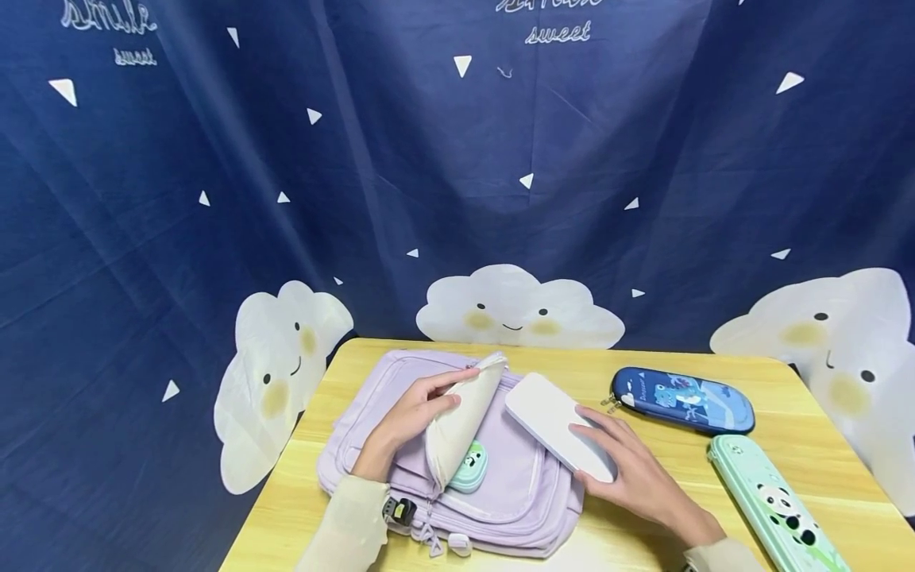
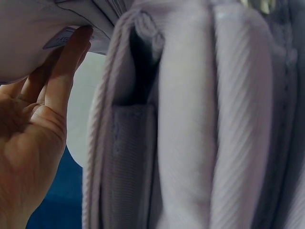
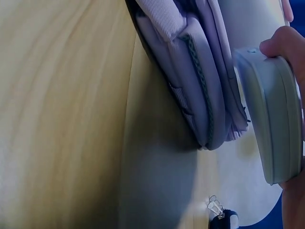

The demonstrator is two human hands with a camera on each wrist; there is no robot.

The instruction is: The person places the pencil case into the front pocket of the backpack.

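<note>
A pale-wood table (image 1: 615,540) is seen from above, with a soft lilac fabric backpack (image 1: 382,389) laid flat on its left half, between the far and near edges. By the left hand (image 1: 411,411), a pale cream cloth flap (image 1: 466,421) of the backpack's front pocket is gripped near its upper edge and held raised. The left forearm, in a cream sleeve (image 1: 350,516), is extended from the near edge, and the back of the hand is turned upward. Its fingers are closed on the cloth, the thumb being laid lower on the flap than the index finger. Beneath the flap, a small mint-green rounded case with a panda picture (image 1: 470,470) is partly exposed.

By the right hand (image 1: 632,473), a smooth white, round-cornered oblong case (image 1: 550,421) is held at a tilt over the backpack's right side. The fingers are parted by the case's width, with the thumb placed at its near end and the other fingers spread along its right side. The forearm is angled in from the near right corner.

A dark-blue dinosaur-printed case (image 1: 682,400) is placed toward the far right corner; a long mint-green panda-printed case (image 1: 775,504) is set along the right edge.
</note>
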